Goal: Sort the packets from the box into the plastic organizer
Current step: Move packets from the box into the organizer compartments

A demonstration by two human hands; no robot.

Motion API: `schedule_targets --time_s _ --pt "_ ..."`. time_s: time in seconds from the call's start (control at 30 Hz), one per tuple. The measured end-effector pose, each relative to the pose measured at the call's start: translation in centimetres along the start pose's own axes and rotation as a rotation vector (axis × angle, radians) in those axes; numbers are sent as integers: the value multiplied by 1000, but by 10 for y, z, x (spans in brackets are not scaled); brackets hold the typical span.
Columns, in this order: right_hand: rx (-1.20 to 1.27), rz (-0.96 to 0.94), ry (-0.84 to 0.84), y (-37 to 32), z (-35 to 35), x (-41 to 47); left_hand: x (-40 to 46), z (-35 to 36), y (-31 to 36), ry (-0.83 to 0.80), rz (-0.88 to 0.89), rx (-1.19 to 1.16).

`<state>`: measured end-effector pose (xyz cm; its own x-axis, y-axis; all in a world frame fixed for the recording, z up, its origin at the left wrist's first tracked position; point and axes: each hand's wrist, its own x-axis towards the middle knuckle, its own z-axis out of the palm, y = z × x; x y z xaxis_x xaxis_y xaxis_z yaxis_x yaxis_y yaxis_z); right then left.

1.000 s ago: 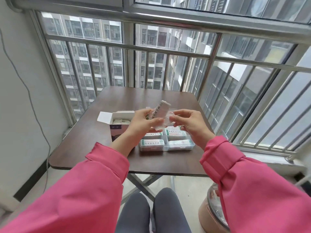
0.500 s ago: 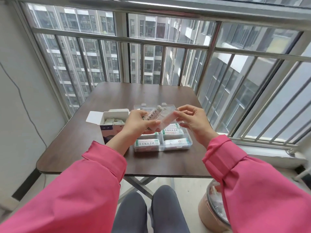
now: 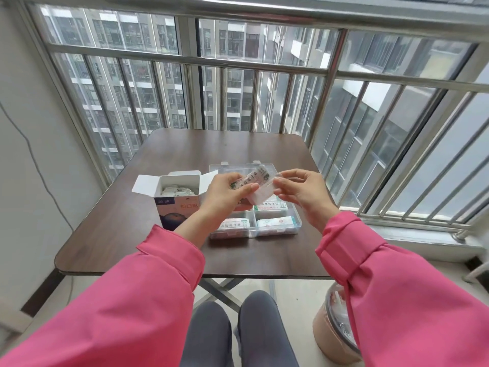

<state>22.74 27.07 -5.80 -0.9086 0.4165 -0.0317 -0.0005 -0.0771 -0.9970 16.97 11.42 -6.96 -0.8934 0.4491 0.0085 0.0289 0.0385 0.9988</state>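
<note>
An open white and purple box [image 3: 176,205] stands on the table's left part, with several small packets [image 3: 177,191] inside. To its right lies the clear plastic organizer [image 3: 297,224], its lid [image 3: 238,167] folded back and packets lying in its compartments [image 3: 275,221]. Above the organizer my left hand [image 3: 225,193] grips a small stack of packets [image 3: 254,180]. My right hand [image 3: 301,193] pinches one white packet [image 3: 263,195] at its edge, right beside the stack.
A dark brown folding table [image 3: 169,245] stands against a barred balcony window [image 3: 264,96]. A tan bin with a plastic liner [image 3: 333,337] sits on the floor at the lower right. My knees [image 3: 238,335] are under the table's near edge.
Both hands have dropped slightly toward the organizer. The stack in my left hand has tilted flatter, and my right hand has pulled one packet a little away from it.
</note>
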Motion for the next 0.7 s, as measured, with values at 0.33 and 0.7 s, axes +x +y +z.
schedule_targets --time_s 0.33,0.7 --pt "-153 4 -88 7 -21 30 17 3 -7 257 103 136" --pt "-873 -100 -107 25 -17 85 40 24 -28 213 134 421"
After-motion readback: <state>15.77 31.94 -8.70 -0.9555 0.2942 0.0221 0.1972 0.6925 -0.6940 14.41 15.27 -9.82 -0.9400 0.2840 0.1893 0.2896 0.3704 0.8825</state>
